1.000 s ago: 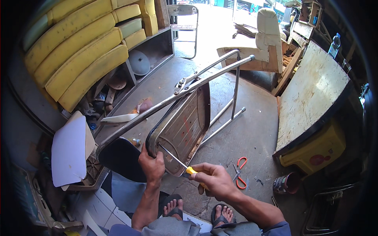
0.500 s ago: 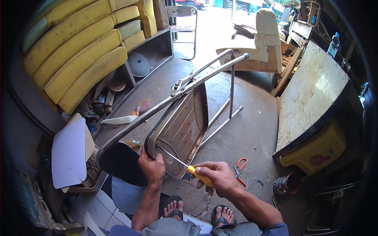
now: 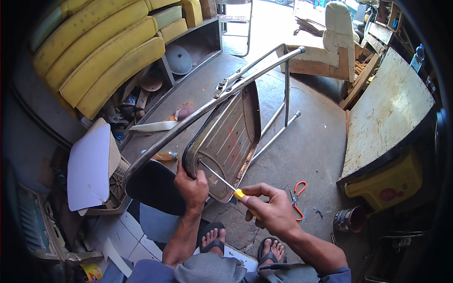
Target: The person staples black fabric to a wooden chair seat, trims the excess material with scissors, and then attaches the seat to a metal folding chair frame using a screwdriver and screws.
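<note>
A metal folding chair [image 3: 203, 109] lies tipped on the floor in front of me, the underside of its seat [image 3: 226, 139] turned toward me. My left hand [image 3: 192, 186] is closed round the seat's near rim. In my right hand [image 3: 271, 207] is a screwdriver [image 3: 240, 194] with a yellow handle. Its long shaft reaches to the left, the tip at the seat underside near my left thumb. Whether the tip sits in a screw is too small to tell. The dark backrest [image 3: 155, 186] of the chair lies below the frame tube, left of my left hand.
Red-handled pliers [image 3: 297, 200] and small bits lie right of my right hand. A paint-stained can [image 3: 348, 219] stands beyond them, near a leaning board [image 3: 387, 118] and a yellow stool [image 3: 387, 181]. At left are yellow cushions [image 3: 99, 52], a white sheet [image 3: 88, 165] and a bottle [image 3: 163, 155].
The view has shifted, so the whole scene sits farther left and lower before. My right hand's fingers have changed their hold on the screwdriver handle; my left hand keeps its grip on the seat.
</note>
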The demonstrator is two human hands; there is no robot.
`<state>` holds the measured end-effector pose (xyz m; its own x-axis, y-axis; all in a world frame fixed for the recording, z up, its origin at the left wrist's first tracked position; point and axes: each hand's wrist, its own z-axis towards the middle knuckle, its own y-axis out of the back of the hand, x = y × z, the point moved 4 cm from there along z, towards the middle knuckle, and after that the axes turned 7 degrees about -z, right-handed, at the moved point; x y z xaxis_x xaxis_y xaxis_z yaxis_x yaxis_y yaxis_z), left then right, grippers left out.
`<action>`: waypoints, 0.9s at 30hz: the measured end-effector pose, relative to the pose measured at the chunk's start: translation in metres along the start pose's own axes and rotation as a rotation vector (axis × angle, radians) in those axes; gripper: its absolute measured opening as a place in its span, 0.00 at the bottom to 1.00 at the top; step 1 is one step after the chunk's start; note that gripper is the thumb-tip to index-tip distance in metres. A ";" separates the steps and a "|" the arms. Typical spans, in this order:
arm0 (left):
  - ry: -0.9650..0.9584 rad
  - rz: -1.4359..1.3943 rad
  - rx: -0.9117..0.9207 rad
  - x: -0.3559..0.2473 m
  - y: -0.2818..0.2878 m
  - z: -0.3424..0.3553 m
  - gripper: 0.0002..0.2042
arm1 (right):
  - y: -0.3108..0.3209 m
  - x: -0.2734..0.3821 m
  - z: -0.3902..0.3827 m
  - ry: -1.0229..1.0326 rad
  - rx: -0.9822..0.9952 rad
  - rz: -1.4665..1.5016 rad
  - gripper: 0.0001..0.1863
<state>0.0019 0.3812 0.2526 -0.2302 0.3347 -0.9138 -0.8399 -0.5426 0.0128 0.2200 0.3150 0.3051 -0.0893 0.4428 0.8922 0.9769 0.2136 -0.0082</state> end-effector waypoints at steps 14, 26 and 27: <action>0.035 0.063 0.006 0.007 0.005 -0.010 0.15 | -0.003 0.013 -0.007 0.825 -0.260 -0.757 0.18; -0.007 0.067 -0.011 0.008 0.004 -0.009 0.17 | 0.006 0.031 -0.005 0.733 -0.131 -0.776 0.23; -0.027 0.044 -0.005 0.007 0.003 -0.010 0.17 | 0.003 0.027 -0.012 0.819 -0.191 -0.871 0.22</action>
<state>0.0027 0.3744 0.2423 -0.2803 0.3307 -0.9011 -0.8262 -0.5610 0.0511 0.2226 0.3169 0.3350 -0.6494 -0.4825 0.5879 0.6697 0.0036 0.7426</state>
